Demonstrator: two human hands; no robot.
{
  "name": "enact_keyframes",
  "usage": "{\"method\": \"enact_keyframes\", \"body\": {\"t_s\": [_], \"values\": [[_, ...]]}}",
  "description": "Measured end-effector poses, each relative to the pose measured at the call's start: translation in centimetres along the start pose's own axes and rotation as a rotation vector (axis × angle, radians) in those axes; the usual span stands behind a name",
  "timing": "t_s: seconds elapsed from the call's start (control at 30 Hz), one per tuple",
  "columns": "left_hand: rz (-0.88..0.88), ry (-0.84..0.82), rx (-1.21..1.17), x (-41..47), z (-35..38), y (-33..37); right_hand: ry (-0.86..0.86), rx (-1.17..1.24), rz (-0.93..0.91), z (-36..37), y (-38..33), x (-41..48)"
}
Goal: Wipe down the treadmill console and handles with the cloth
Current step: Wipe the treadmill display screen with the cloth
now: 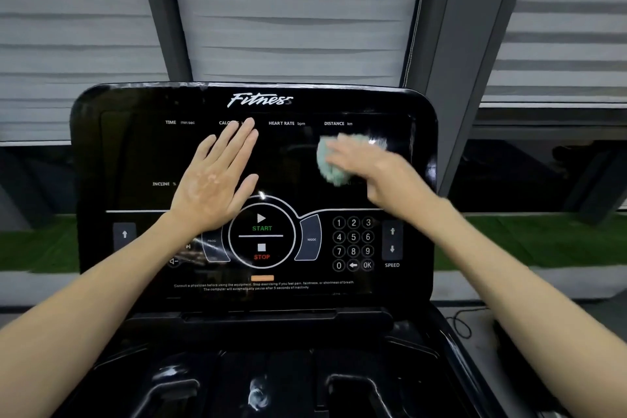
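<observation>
- Grey slatted blinds (288,10) fill the background of the head view, the only view supplied.
- Console (291,163): a glossy black panel, facing the person.
- Left hand (213,180): flat, fingers straight, resting on the display's left half and grasping nothing.
- Right hand (369,166): blurred, grasping the bunched pale-green cloth (330,163) and pressing it to the display's upper right.
- Judgement: the console wipe is in hand. The next move calls for covering the left half and the keypad (353,244), then the handles, which are not clearly shown.
</observation>
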State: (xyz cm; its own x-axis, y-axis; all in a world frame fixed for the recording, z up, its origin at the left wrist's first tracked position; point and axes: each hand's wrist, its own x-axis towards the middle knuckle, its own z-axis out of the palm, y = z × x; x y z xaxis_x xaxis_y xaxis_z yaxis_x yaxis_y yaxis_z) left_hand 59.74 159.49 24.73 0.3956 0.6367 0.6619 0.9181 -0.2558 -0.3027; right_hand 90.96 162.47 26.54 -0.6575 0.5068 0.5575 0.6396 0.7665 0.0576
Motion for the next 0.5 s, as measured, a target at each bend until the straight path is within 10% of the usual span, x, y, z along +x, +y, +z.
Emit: {"method": "enact_keyframes", "body": {"t_s": [0.23, 0.5], "values": [[0.01, 0.012, 0.013, -0.2, 0.1, 0.1, 0.163, 0.021, 0.042, 1.9, -1.8, -1.6], [0.004, 0.025, 0.024, -0.2, 0.2, 0.1, -0.117, 0.187, -0.012, 8.7, -6.3, -13.7]]}}
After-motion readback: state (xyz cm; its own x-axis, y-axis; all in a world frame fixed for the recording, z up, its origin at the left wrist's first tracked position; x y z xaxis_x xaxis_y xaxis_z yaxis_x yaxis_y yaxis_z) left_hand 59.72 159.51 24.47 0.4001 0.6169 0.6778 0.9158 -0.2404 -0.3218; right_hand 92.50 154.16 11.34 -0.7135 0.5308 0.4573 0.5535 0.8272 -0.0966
